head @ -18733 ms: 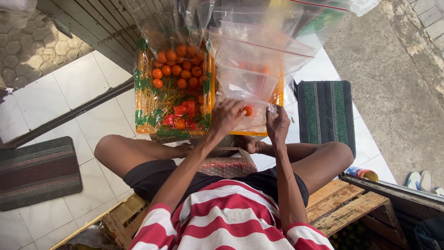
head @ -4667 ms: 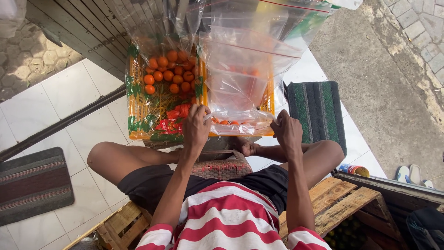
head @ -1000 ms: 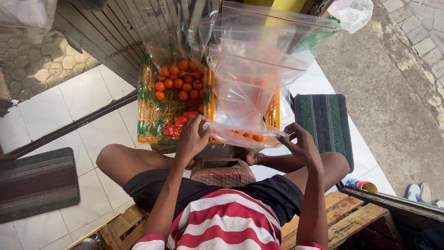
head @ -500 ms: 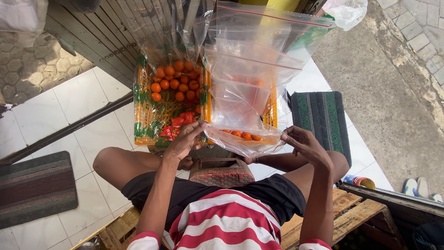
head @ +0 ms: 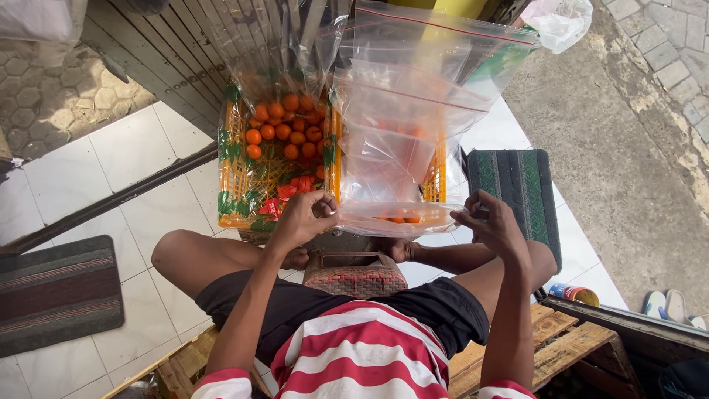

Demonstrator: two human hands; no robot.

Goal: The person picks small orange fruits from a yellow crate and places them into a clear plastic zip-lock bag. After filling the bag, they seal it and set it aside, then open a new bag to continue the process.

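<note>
Both hands, left hand (head: pixel 301 218) and right hand (head: pixel 491 222), raised, fingers pinching the clear bag's (head: pixel 402 148) bottom corners.

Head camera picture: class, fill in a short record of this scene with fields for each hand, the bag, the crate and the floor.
left hand: grips the left edge of the clear plastic bag
right hand: grips its right edge
bag contents: a few small orange fruits at the near end
crate: yellow crate on the floor, many orange fruits inside
floor: white tiles, green mat on the right
</note>
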